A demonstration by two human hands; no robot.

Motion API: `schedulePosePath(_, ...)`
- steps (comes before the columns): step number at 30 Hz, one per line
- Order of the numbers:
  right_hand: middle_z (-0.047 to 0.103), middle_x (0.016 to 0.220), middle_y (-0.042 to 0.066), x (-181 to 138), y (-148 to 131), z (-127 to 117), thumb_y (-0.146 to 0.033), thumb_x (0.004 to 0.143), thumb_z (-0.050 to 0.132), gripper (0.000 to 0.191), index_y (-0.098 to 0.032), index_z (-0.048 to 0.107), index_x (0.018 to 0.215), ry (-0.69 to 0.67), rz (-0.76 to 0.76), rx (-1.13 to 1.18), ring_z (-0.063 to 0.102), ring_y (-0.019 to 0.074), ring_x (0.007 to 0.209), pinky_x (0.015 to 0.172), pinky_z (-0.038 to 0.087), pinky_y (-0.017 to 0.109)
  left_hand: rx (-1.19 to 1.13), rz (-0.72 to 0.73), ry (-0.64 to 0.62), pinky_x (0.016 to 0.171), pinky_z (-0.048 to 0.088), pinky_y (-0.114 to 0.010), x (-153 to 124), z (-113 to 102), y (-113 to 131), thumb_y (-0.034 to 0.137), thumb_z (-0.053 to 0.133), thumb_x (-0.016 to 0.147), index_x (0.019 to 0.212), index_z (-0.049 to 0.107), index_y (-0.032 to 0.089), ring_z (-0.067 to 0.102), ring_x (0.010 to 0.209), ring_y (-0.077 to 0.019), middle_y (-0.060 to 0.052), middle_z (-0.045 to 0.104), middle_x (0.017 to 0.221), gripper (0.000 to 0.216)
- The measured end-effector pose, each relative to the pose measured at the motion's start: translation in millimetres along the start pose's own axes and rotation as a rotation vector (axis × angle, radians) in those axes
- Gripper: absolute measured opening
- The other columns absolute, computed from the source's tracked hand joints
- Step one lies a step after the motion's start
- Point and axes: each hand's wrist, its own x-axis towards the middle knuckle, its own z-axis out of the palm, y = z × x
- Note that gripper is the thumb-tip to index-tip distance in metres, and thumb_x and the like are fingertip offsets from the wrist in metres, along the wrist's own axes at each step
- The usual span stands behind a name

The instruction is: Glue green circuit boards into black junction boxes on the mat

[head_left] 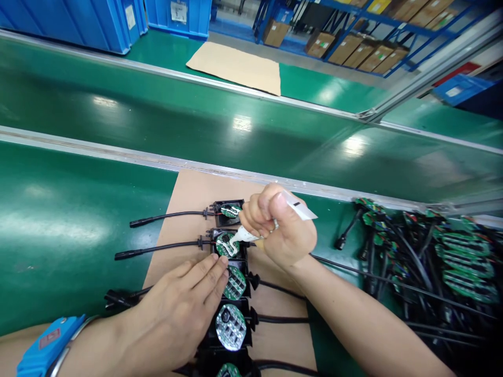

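Observation:
A white squeeze tube [248, 234] is wrapped in my right hand [285, 228], nozzle down, its flat tail sticking out past the thumb. The nozzle tip meets a round green circuit board [227, 245], where a white paste-like line lies. That board sits in a black housing with a cable leaving to the left. My left hand [184, 303] lies flat, fingers straight, with fingertips at the near edge of this housing and beside the following green board [236, 283]. Farther back, another board [230, 210] carries white paste too. Closer to me is a shiny round board [231, 327].
The housings stand in a row on a cardboard sheet [275, 324] over a green surface. Cables [157, 250] stretch out both sides. At right lies a heap of green boards with black cables [467, 262]. A metal rail [118, 156] crosses behind; blue bins [70, 21] stand beyond.

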Motion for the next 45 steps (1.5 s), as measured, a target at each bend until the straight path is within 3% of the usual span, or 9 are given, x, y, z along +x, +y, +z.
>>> schedulePosePath(5, 0.027, 0.048, -0.007, -3.6, -3.9, -5.2, -0.039, 0.089, 0.056, 0.037, -0.02, 0.042, 0.06, -0.03, 0.01, -0.014, 0.022, 0.0064, 0.038, 0.037, 0.021, 0.02, -0.021, -0.021, -0.045, 0.102, 0.036, -0.037, 1.4, 2.5, -1.8, 0.033, 0.045, 0.091, 0.137, 0.045, 0.006, 0.042, 0.13, -0.0275, -0.014, 0.043, 0.145, 0.054)
schedulePosePath(10, 0.025, 0.049, -0.007, -13.8, -27.4, -4.4, -0.041, 0.089, 0.053, 0.036, -0.021, 0.043, 0.061, 0.006, -0.011, -0.002, 0.022, 0.0077, 0.038, 0.04, 0.025, 0.022, -0.074, -0.026, -0.018, 0.102, 0.038, -0.038, 0.3, -3.9, -4.3, 0.031, 0.047, 0.09, 0.138, 0.045, 0.008, 0.044, 0.127, -0.0269, -0.012, 0.046, 0.144, 0.053)
schedulePosePath(14, 0.025, 0.05, -0.007, -25.9, -40.1, 3.8, -0.042, 0.091, 0.051, 0.037, -0.021, 0.042, 0.062, 0.012, 0.025, 0.037, 0.022, 0.0082, 0.039, 0.04, 0.026, 0.023, -0.103, 0.061, 0.01, 0.092, 0.046, -0.035, -3.6, -15.7, 2.9, 0.031, 0.047, 0.092, 0.131, 0.052, 0.01, 0.055, 0.11, -0.0236, -0.01, 0.056, 0.135, 0.044)
schedulePosePath(18, 0.026, 0.05, -0.007, -33.9, -28.7, 12.5, -0.045, 0.092, 0.048, 0.038, -0.021, 0.04, 0.063, -0.045, 0.083, 0.086, 0.021, 0.0073, 0.039, 0.039, 0.023, 0.022, -0.095, 0.144, 0.015, 0.075, 0.052, -0.032, -7.8, -16.4, 13.5, 0.025, 0.043, 0.095, 0.127, 0.056, 0.013, 0.063, 0.092, -0.0201, -0.009, 0.06, 0.131, 0.037)
schedulePosePath(23, 0.025, 0.05, -0.007, -39.8, -5.8, 20.5, -0.041, 0.092, 0.048, 0.036, -0.02, 0.04, 0.064, -0.094, 0.151, 0.141, 0.02, 0.0066, 0.04, 0.039, 0.02, 0.021, -0.054, 0.163, -0.009, 0.066, 0.054, -0.032, -10.7, -11.0, 16.9, 0.021, 0.04, 0.095, 0.127, 0.055, 0.009, 0.065, 0.082, -0.0204, -0.011, 0.059, 0.131, 0.037)
schedulePosePath(32, 0.027, 0.051, -0.007, -46.3, -8.9, 19.1, -0.039, 0.092, 0.049, 0.035, -0.02, 0.041, 0.064, -0.104, 0.167, 0.07, 0.021, 0.0065, 0.041, 0.04, 0.019, 0.022, -0.056, 0.174, -0.065, 0.075, 0.056, -0.037, -9.4, -13.9, 14.3, 0.022, 0.039, 0.096, 0.129, 0.053, 0.007, 0.065, 0.091, -0.0244, -0.014, 0.056, 0.134, 0.039)
schedulePosePath(39, 0.026, 0.052, -0.006, -57.2, -20.3, 10.8, -0.041, 0.092, 0.048, 0.037, -0.02, 0.038, 0.063, -0.091, 0.206, 0.021, 0.022, 0.0066, 0.042, 0.041, 0.02, 0.023, -0.08, 0.168, -0.063, 0.065, 0.057, -0.037, -10.7, -8.8, 16.1, 0.021, 0.037, 0.095, 0.13, 0.051, 0.006, 0.065, 0.086, -0.0254, -0.016, 0.057, 0.132, 0.041)
schedulePosePath(45, 0.026, 0.052, -0.006, -58.3, -21.7, 3.8, -0.04, 0.091, 0.05, 0.035, -0.019, 0.041, 0.064, -0.064, 0.185, 0.033, 0.022, 0.0063, 0.043, 0.042, 0.02, 0.023, -0.075, 0.177, -0.072, 0.066, 0.058, -0.041, -10.6, -6.8, 15.2, 0.018, 0.036, 0.094, 0.129, 0.052, 0.005, 0.065, 0.089, -0.0288, -0.018, 0.056, 0.133, 0.041)
